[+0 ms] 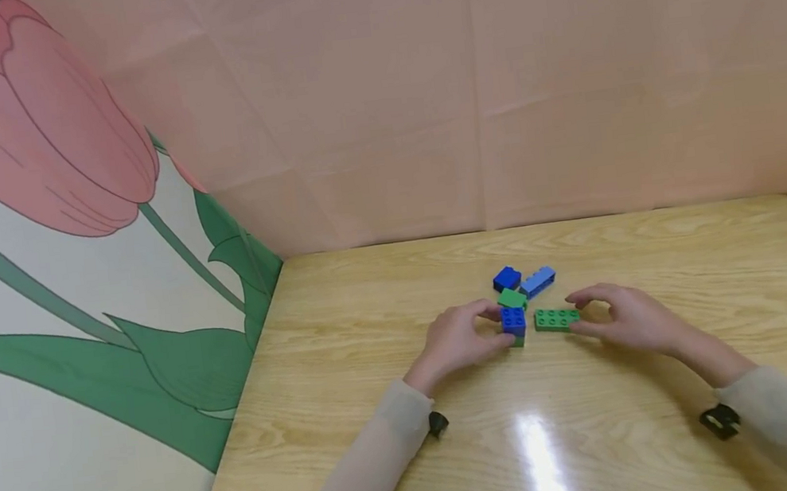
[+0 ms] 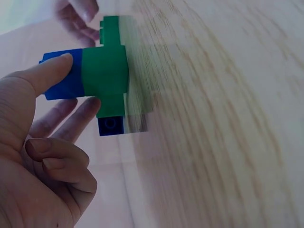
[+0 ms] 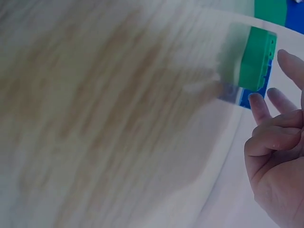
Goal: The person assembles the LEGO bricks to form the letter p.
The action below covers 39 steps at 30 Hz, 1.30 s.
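My left hand pinches a dark blue building brick between thumb and fingers. In the left wrist view that blue brick sits on a green brick, which stands on the table. Just right of this pair lies a long green brick, studs up. Around its right end my right hand holds its thumb and forefinger apart. The right wrist view shows a small gap between these fingers and the long green brick.
Behind the left hand's pair lie another green brick, a dark blue brick and a lighter blue long brick. The wooden table meets a pink cloth backdrop, with a tulip-printed panel at left.
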### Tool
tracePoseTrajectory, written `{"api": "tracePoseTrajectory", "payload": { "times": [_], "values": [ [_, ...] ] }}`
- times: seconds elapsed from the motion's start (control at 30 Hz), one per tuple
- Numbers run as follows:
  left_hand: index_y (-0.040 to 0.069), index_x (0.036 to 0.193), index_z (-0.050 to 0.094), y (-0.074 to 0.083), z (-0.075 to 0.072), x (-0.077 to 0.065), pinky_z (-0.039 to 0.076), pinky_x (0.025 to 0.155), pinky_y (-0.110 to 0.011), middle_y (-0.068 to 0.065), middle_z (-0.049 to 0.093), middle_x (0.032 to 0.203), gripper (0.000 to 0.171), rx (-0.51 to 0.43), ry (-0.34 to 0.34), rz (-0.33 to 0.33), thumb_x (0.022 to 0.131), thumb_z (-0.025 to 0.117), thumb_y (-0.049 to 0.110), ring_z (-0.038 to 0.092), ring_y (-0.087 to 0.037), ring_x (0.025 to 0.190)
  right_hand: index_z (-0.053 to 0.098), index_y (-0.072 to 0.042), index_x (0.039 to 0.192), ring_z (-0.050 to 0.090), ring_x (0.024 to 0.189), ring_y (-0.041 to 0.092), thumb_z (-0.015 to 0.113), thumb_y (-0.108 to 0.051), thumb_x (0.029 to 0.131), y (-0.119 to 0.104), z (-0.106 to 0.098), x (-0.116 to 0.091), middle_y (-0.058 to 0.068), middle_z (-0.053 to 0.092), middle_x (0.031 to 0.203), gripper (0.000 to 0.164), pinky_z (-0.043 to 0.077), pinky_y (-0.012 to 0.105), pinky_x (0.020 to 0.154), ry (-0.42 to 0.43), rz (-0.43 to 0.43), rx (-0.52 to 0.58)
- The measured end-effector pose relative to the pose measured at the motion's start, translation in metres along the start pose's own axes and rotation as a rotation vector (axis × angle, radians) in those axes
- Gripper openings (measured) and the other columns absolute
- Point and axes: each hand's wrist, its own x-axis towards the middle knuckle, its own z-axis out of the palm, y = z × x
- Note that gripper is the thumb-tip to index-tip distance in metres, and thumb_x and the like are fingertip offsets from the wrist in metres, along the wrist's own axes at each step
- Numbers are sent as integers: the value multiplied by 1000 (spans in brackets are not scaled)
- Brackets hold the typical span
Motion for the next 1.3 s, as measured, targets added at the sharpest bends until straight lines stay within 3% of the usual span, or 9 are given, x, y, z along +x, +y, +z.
{"api": "tracePoseTrajectory", "payload": {
  "times": [0.07, 0.13, 0.23, 0.87, 1.3],
  "values": [
    [35, 128, 69, 0, 0, 1, 47, 103, -43, 26, 67, 119, 43, -11, 6, 5, 90, 78, 54, 62, -11, 122, 67, -5, 133, 63, 73, 22, 79, -39, 94, 1, 1, 0, 13, 70, 121, 54, 53, 38, 66, -6, -8, -10],
    [35, 128, 69, -1, 0, 2, 47, 103, -42, 26, 67, 119, 43, -25, 10, 11, 90, 78, 55, 62, -11, 122, 67, -4, 132, 68, 95, 32, 80, -38, 93, 1, 2, 0, 13, 71, 122, 54, 56, 50, 82, -3, -26, -26],
    [35, 128, 69, 0, 0, 2, 47, 102, -42, 27, 67, 117, 44, -42, 14, 18, 90, 78, 55, 62, -13, 122, 68, -3, 131, 63, 119, 42, 81, -37, 92, 1, 3, 0, 15, 70, 125, 53, 47, 63, 98, -2, -56, -41],
    [35, 128, 70, -3, 2, 3, 47, 104, -42, 27, 67, 116, 42, -64, 16, 27, 91, 77, 54, 62, -9, 121, 70, -9, 131, 62, 119, 42, 80, -33, 94, 4, 14, 6, 15, 68, 126, 45, 47, 65, 97, -23, -44, -44],
    [34, 127, 70, -2, 1, 2, 47, 104, -40, 23, 70, 117, 41, -67, 8, 22, 91, 78, 53, 62, -10, 121, 69, -8, 132, 65, 113, 42, 80, -33, 94, 5, 12, 3, 17, 68, 124, 46, 50, 64, 92, 48, -77, -58]
  ]
}}
